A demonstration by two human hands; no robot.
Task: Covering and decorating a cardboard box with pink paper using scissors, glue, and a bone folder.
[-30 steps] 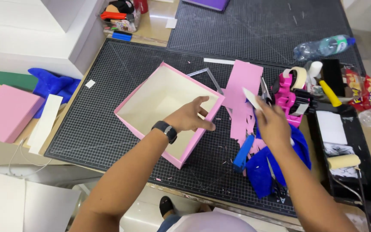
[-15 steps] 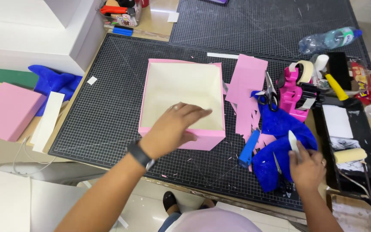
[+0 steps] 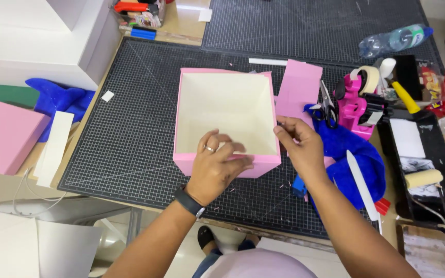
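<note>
A black gridded cutting mat (image 3: 130,128) covered the bench. On it sat an open pink box (image 3: 226,121) with a cream lining, squared to the person and directly ahead of both hands. The left hand (image 3: 217,167) lay curled over its near wall; the right hand (image 3: 300,146) pinched the near right corner, fingers narrow.

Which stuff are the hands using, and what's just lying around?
In use:
left hand on the pink box
right hand at the box's right wall

Lying about:
scissors
pink tape dispenser
blue cloth
water bottle
paint roller
</note>
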